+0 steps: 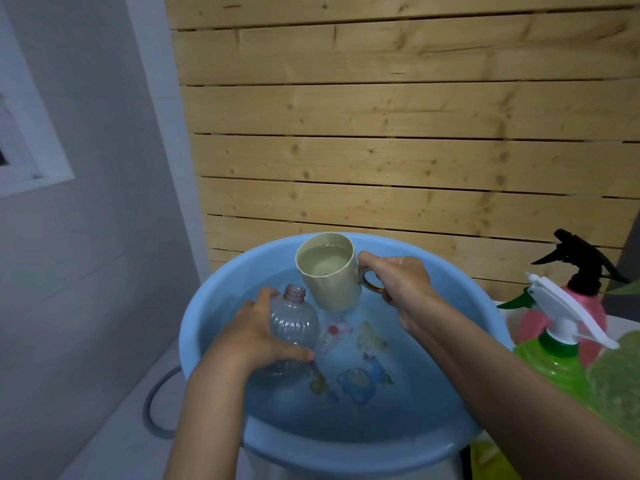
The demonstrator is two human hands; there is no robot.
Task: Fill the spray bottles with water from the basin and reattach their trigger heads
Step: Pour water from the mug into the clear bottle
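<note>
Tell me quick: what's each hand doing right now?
Left hand: closed around the clear bottle, neck uncapped.
Right hand: closed on the handle of the beige cup, which holds water.

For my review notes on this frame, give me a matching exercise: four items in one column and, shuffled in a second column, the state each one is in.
Things:
1. clear bottle
2. beige mug
3. green bottle
4. pink bottle

States:
A. wears a black trigger head
B. held at its handle by the right hand, water inside
C. neck open, no head on, held by the left hand
D. wears a white trigger head

Pairs: 1-C, 2-B, 3-D, 4-A
</note>
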